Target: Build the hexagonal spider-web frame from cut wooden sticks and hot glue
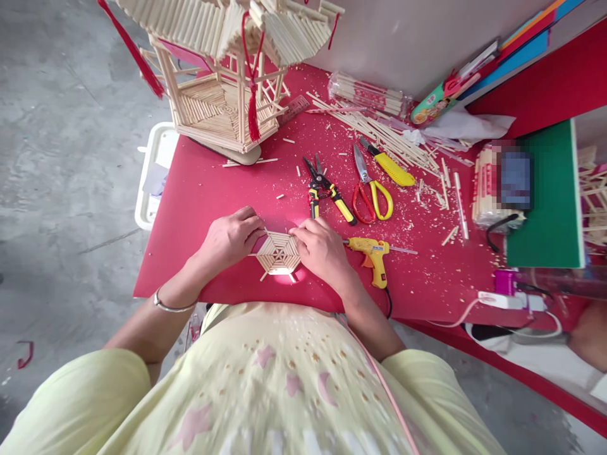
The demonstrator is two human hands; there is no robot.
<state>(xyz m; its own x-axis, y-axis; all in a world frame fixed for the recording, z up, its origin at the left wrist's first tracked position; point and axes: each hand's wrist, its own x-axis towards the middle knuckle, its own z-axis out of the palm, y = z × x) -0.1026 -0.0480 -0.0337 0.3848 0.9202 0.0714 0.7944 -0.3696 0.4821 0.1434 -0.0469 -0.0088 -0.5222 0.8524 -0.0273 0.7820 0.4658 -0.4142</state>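
A small hexagonal panel of wooden sticks (279, 254), built of nested rings with spoke ends poking past the rim, is held low over the front of the red table. The fingertips of my left hand (232, 237) are closed at its upper left corner; whether they also pinch a separate stick, I cannot make out. On the other side, my right hand (323, 248) grips the panel's upper right edge, thumb and fingers together. Just right of that hand lies a yellow glue gun (372, 256) with a glue stick in its back.
Cutting pliers (327, 189), scissors (370, 189) and a yellow utility knife (391, 165) lie beyond my hands. A stick-built pavilion (222, 95) with red tassels stands at the back left. Loose sticks (379, 129) and shavings cover the right. A power strip (502, 300) sits near the right edge.
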